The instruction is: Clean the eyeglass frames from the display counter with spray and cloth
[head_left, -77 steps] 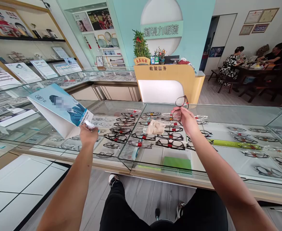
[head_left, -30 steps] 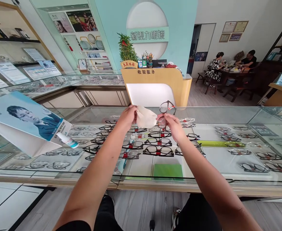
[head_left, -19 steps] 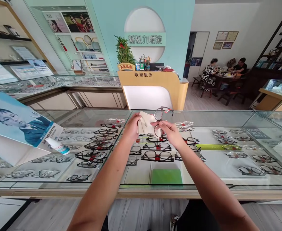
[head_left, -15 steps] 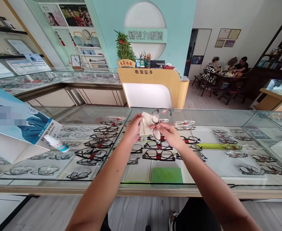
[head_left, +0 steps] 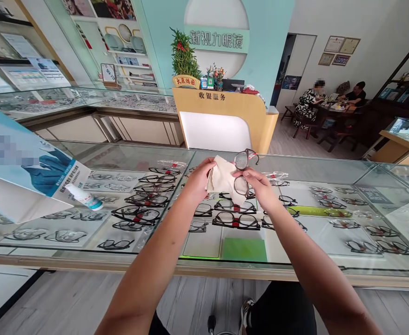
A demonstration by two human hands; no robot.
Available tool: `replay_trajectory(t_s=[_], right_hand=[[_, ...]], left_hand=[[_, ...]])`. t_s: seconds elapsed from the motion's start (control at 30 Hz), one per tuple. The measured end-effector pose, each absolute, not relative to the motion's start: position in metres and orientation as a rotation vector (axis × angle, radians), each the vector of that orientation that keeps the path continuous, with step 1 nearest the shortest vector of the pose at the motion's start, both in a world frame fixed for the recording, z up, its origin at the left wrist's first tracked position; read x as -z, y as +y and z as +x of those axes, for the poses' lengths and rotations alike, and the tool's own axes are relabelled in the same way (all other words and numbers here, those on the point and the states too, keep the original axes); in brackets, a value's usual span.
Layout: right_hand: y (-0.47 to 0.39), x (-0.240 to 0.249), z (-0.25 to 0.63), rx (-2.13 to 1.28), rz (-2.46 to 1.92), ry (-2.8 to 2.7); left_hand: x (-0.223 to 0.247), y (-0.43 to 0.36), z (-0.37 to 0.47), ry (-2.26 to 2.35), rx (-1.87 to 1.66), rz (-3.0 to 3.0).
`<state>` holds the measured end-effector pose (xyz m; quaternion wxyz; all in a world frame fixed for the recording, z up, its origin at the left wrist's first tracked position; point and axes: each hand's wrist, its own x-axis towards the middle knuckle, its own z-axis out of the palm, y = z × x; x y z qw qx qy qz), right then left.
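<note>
Above the glass display counter, my left hand (head_left: pixel 201 177) is closed on a cream cleaning cloth (head_left: pixel 221 176), which hangs down beside the fingers. My right hand (head_left: pixel 259 185) pinches a pair of dark-rimmed eyeglasses (head_left: pixel 241 160) near the bridge. The glasses are held on end, one round lens above the other, and a red-and-white tag shows by the upper temple. The cloth's right side lies close to the lower lens; whether they touch I cannot tell. Under the glass, rows of eyeglasses (head_left: pixel 236 220) lie below my hands.
A white spray bottle (head_left: pixel 84 197) lies tilted on the counter at left, against a blue display card (head_left: pixel 33 172). A green panel (head_left: pixel 244 250) lies inside the case. Beyond stands a wooden cashier desk (head_left: pixel 225 107). Two people sit at a table (head_left: pixel 333 109) at the far right.
The eyeglasses and my right hand have shifted slightly right, away from my left hand. More of the cloth now shows between the hands. The camera view has tilted down a little.
</note>
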<state>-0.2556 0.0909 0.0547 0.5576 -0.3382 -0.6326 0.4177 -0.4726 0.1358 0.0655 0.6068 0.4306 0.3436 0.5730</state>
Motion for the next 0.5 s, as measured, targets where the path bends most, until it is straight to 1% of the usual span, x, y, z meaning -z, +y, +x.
replay_trajectory(t_s=[0.17, 0.27, 0.5], right_hand=[[0.0923, -0.0533, -0.2533, -1.025, -0.797, -1.444], [0.0924, -0.0551, -0.2526, -1.004, -0.845, -1.415], [0.0926, -0.0599, -0.2486, -0.959, -0.873, -1.308]], left_hand=[[-0.0669, 0.1368, -0.4767, 0.861, -1.24, 0.918], [-0.0681, 0.1357, -0.4784, 0.876, -1.131, 0.908], [-0.064, 0.1395, -0.4801, 0.804, -0.936, 0.927]])
